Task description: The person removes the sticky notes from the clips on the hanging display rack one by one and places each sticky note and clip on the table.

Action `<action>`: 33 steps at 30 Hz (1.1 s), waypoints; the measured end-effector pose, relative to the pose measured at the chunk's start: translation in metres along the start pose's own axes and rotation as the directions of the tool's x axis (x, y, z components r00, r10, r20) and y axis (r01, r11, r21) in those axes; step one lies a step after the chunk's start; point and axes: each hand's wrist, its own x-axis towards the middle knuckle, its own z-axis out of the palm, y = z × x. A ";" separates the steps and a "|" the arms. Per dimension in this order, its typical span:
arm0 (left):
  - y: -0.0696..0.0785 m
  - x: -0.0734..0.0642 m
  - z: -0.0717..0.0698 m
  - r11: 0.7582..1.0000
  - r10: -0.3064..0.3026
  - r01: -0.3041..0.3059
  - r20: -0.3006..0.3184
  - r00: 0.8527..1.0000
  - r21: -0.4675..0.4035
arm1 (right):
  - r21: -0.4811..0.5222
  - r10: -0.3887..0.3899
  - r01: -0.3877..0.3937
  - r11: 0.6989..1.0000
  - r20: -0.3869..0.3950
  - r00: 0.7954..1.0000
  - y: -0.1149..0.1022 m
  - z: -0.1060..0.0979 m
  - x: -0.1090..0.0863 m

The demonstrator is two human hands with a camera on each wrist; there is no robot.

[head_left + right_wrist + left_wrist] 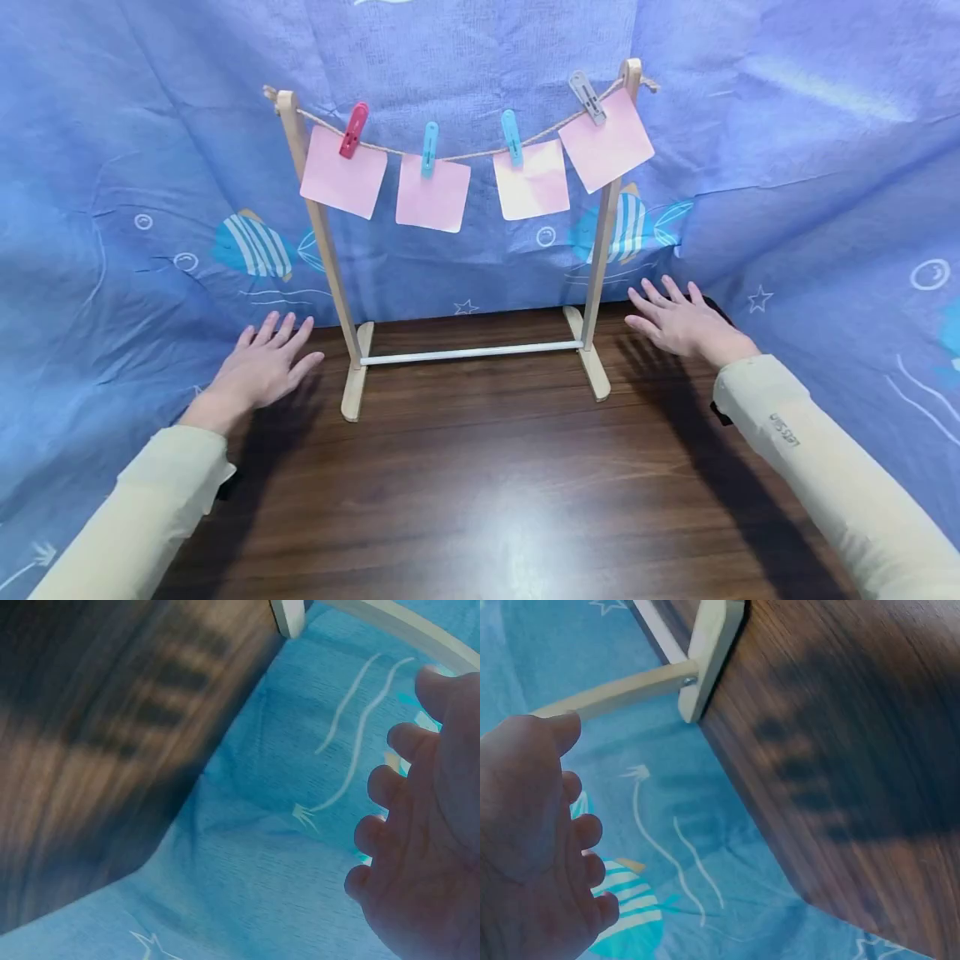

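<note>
We see the wooden stand (327, 258) at the center of the frame, its two feet on the dark counter (450, 467) and a white bar (472, 353) joining its posts low down. Across its top, in the upper part of the frame, sags a cord (478, 155) with four pink notes clipped along it: from left to right we find a red clip (354, 131), a blue clip (429, 150), a second blue clip (512, 137) and a grey clip (587, 98). At center left, the left hand (258, 367) lies just beside the left foot, its grip loose, fingers straight and spread. At center right, the right hand (686, 325) matches it near the right post, its grip likewise slack and its fingers apart. Behind everything, we see blue cloth (465, 267) printed with fish.
</note>
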 end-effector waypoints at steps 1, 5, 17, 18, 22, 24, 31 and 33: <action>0.002 0.001 0.000 1.000 0.000 0.000 0.006 1.000 -0.005 | 0.003 0.001 -0.001 1.000 -0.001 1.000 0.000 -0.001 0.000; 0.009 0.003 -0.005 0.998 0.005 -0.002 0.037 0.999 -0.064 | -0.013 0.018 -0.017 1.000 0.008 1.000 -0.001 -0.013 -0.003; 0.023 -0.001 -0.047 0.805 0.167 0.060 0.322 0.932 -0.590 | 0.236 -0.054 -0.039 0.971 0.377 0.925 -0.023 -0.063 -0.018; 0.023 -0.001 -0.050 0.760 0.187 0.084 0.340 0.922 -0.645 | 0.261 -0.072 -0.041 0.964 0.409 0.910 -0.026 -0.069 -0.019; 0.023 0.001 -0.064 0.601 0.248 0.170 0.384 0.889 -0.781 | 0.382 -0.152 -0.073 0.921 0.526 0.837 -0.041 -0.091 -0.019; 0.023 0.002 -0.072 0.553 0.273 0.176 0.376 0.885 -0.814 | 0.430 -0.202 -0.069 0.900 0.552 0.809 -0.050 -0.103 -0.018; 0.031 0.001 -0.101 0.384 0.300 0.117 0.243 0.922 -0.916 | 0.576 -0.407 0.038 0.817 0.528 0.745 -0.093 -0.144 -0.008; 0.034 0.001 -0.108 0.357 0.278 0.080 0.188 0.942 -0.930 | 0.614 -0.468 0.076 0.786 0.509 0.723 -0.108 -0.157 -0.005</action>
